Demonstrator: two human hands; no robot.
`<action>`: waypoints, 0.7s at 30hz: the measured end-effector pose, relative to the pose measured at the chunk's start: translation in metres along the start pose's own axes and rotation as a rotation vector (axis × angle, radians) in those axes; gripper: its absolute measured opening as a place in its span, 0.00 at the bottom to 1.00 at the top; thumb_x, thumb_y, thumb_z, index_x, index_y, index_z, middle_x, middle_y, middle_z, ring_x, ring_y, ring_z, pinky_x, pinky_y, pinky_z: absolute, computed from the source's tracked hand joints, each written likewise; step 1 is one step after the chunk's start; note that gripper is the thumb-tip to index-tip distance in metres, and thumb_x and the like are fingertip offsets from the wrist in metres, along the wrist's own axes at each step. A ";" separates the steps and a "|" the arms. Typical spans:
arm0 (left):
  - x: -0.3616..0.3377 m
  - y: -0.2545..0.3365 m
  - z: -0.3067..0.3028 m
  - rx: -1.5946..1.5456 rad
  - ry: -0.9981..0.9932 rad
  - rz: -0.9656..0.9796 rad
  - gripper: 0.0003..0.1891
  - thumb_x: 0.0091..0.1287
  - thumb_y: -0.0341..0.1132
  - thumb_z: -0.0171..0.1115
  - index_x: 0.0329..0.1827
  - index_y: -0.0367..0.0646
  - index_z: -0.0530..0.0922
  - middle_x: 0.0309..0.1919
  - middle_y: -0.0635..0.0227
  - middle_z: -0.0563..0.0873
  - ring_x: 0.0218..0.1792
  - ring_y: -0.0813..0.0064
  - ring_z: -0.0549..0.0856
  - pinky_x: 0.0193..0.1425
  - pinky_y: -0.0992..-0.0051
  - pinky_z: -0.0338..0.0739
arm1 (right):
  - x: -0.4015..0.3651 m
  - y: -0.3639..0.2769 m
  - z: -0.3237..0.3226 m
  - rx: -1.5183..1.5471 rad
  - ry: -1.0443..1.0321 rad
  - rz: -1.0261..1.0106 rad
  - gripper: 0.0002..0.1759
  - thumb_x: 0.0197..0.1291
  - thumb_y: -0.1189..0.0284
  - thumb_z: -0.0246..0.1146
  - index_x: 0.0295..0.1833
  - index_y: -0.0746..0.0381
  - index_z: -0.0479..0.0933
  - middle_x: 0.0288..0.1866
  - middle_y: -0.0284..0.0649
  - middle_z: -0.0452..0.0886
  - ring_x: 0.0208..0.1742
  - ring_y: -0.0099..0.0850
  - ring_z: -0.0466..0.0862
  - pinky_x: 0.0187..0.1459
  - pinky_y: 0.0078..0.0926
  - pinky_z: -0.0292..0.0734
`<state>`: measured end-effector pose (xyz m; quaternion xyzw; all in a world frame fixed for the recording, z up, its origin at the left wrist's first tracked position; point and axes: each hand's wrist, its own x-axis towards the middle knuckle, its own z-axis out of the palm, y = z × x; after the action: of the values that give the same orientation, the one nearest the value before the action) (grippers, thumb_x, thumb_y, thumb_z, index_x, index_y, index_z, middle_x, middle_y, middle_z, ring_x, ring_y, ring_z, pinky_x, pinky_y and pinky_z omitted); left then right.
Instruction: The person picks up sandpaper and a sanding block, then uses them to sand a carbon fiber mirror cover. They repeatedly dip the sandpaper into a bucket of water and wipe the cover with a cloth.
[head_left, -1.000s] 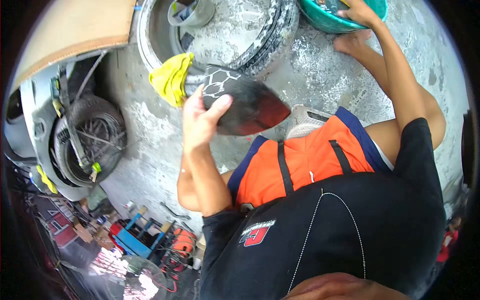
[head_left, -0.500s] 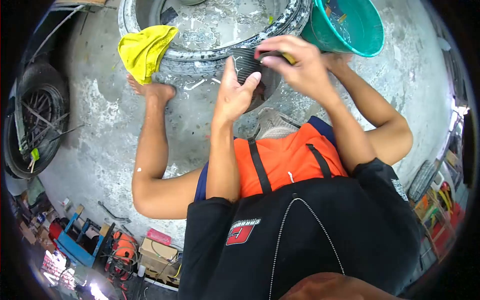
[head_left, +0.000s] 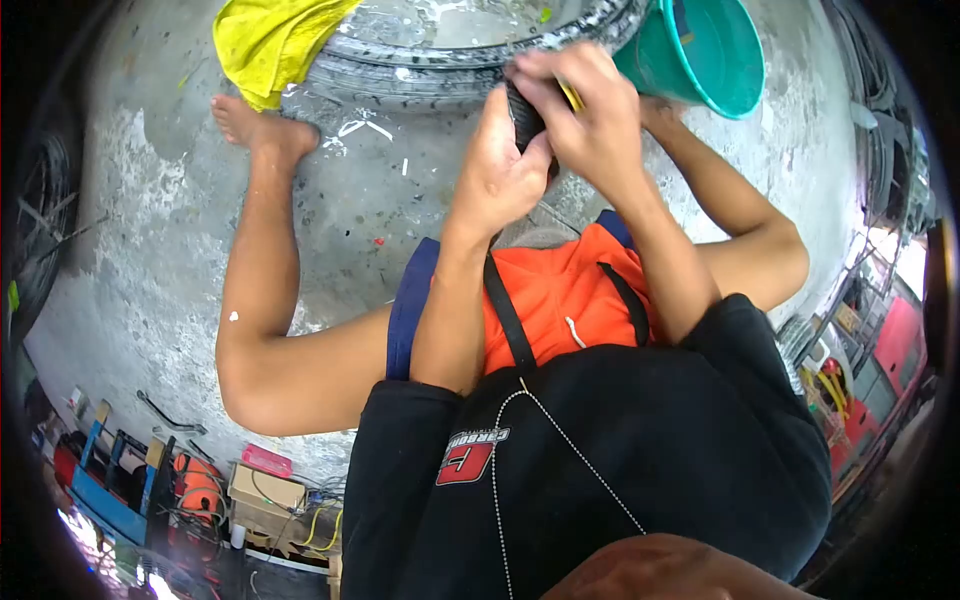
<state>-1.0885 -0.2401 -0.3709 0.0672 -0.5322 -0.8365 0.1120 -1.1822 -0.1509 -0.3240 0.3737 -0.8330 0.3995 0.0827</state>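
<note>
My left hand (head_left: pixel 500 180) is closed on a ribbed black rubber piece (head_left: pixel 524 118), thumb on its near side. Right beside it, my right hand (head_left: pixel 597 118) grips a small yellow-and-black tool (head_left: pixel 572 96), mostly covered by the fingers. The two hands meet at the rubber piece, close in front of a wet, soapy-looking tire (head_left: pixel 400 88) that lies flat on the floor. Over the tire's left side hangs a yellow cloth (head_left: pixel 268 45).
A teal bucket (head_left: pixel 728 65) stands right of the tire. White scraps (head_left: pixel 378 130) dot the concrete floor near my bare foot (head_left: pixel 262 130). At lower left are a cardboard box (head_left: pixel 265 492), an orange tool (head_left: pixel 198 488) and a blue metal frame (head_left: pixel 105 505).
The view has shifted, so the tire and cloth sit higher. My hands have come together; the right one is now against the rubber piece, which shows less of its ribbed face.
</note>
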 end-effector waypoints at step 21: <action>-0.039 0.080 0.012 0.057 -0.001 -0.054 0.19 0.70 0.21 0.63 0.62 0.31 0.70 0.48 0.62 0.86 0.48 0.75 0.85 0.56 0.73 0.81 | -0.005 -0.015 -0.081 0.204 -0.204 -0.144 0.14 0.55 0.81 0.72 0.48 0.62 0.87 0.45 0.41 0.88 0.45 0.39 0.86 0.50 0.34 0.80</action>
<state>-1.0441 -0.2521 -0.2942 0.0843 -0.5539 -0.8237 0.0870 -1.1815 -0.0954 -0.2625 0.4774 -0.7633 0.4351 -0.0126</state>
